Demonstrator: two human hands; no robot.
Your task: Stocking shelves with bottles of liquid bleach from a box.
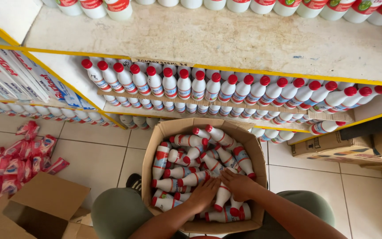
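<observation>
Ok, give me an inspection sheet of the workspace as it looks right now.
Surface: pale tiled floor, grey grout lines.
Job's things: open cardboard box between the knees, full of loose white bottles with red caps.
Clutter: heap of red sachets at left; empty carton beside it.
Grippers: left hand and right hand both down on the bottles; fingers partly hidden, grasp unclear.
Cables: nothing seen.
Surroundings: yellow-edged shelves with rows of matching bottles; stacked cartons at right.
</observation>
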